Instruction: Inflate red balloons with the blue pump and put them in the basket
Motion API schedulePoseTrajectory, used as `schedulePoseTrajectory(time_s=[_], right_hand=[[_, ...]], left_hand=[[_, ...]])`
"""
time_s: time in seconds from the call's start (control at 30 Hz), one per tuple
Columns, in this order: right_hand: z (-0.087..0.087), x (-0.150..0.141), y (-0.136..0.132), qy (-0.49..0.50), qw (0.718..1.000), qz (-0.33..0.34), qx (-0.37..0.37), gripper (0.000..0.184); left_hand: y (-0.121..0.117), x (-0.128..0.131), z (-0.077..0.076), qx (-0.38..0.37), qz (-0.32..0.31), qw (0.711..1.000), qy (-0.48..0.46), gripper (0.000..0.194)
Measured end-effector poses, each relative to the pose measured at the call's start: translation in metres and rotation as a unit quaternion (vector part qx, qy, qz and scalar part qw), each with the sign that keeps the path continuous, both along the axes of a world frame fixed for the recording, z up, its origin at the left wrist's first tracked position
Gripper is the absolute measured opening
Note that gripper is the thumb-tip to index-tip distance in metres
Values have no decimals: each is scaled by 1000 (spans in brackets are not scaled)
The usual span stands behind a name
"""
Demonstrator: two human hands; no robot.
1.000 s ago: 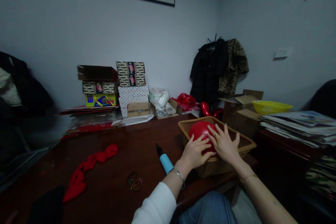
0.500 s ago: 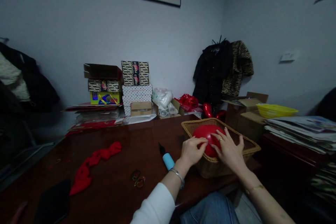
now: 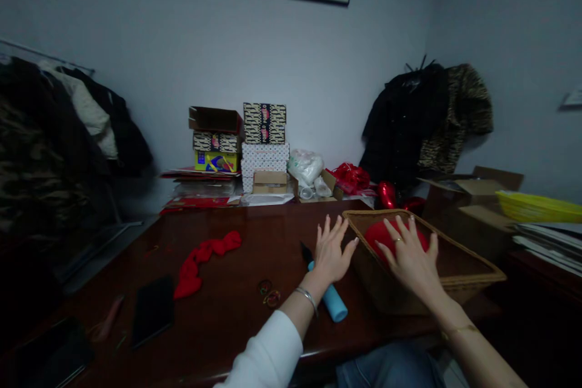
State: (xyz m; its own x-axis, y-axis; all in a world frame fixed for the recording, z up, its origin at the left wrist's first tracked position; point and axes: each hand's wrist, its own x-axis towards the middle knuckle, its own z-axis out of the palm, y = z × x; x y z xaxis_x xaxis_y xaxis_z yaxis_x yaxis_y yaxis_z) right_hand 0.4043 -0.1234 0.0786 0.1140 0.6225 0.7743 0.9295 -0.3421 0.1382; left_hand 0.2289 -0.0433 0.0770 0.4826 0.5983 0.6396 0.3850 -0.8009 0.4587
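Observation:
A red balloon (image 3: 381, 232) lies inside a brown wicker basket (image 3: 468, 282) at the right of the dark wooden table (image 3: 236, 315). My right hand (image 3: 409, 257) hovers over the basket with its fingers spread, just above the balloon and holding nothing. My left hand (image 3: 331, 251) is raised beside the basket's left rim, fingers stretched out and apart, empty. Under that hand lies a light-blue hand pump (image 3: 334, 304) with a black tip.
A red cloth (image 3: 202, 257), coloured rubber bands (image 3: 268, 293) and a black phone (image 3: 153, 310) lie on the table. Stacked boxes (image 3: 245, 145), bags and red foil balloons (image 3: 386, 193) sit at the back. Cardboard boxes, a yellow bowl (image 3: 536, 206) and papers stand right.
Both hands have lifted off the red balloon and spread open; the left one moved out of the basket to its left side. The camera has turned left.

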Motion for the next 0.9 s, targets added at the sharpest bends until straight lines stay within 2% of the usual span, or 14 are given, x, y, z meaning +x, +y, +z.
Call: schedulePoseTrajectory(time_s=[0.23, 0.4, 0.53, 0.7, 0.9], right_hand=[[-11, -71, 35, 1, 992, 128, -14, 51], [-31, -127, 55, 2, 981, 190, -38, 52], [-49, -161, 65, -6, 973, 223, -61, 52], [-69, -185, 74, -18, 967, 239, -88, 53], [-94, -187, 82, -11, 966, 233, -108, 55]], left_hand=[[11, -72, -18, -6, 67, 998, 10, 53], [20, -124, -33, -18, 115, 993, 19, 54], [25, -161, -45, -23, 160, 986, 36, 54], [31, -203, -61, -27, 205, 976, 64, 54], [39, -248, -83, -12, 253, 961, 113, 53]])
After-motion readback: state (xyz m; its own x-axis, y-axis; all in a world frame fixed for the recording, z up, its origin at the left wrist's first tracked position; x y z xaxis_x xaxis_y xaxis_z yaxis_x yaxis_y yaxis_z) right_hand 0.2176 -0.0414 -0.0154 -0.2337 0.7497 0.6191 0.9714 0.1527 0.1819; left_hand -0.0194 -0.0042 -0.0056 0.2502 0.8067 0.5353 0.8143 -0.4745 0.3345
